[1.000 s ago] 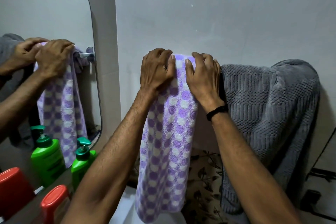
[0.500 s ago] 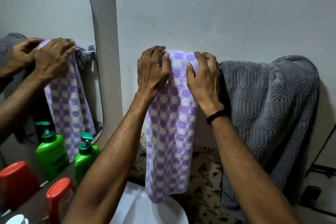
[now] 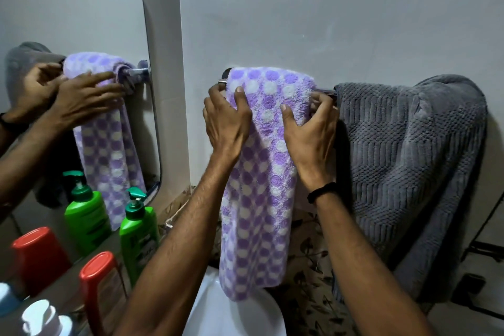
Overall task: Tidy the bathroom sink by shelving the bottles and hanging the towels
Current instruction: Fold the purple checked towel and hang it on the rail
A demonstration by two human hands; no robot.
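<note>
Head view: purple dotted towel draped over wall rail, just beside grey towel. Left hand pinches towel's left edge; right hand grips right edge. Green pump bottle stands by mirror.

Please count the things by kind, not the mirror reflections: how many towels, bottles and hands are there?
Towels: 2 (purple checked towel, grey towel)
Bottles: 3 (green pump bottle, red-capped bottle, white-topped bottle)
Hands: 2 (left hand, right hand)
Total: 7
A pale blue shape at the left edge is unclear, not counted.
</note>
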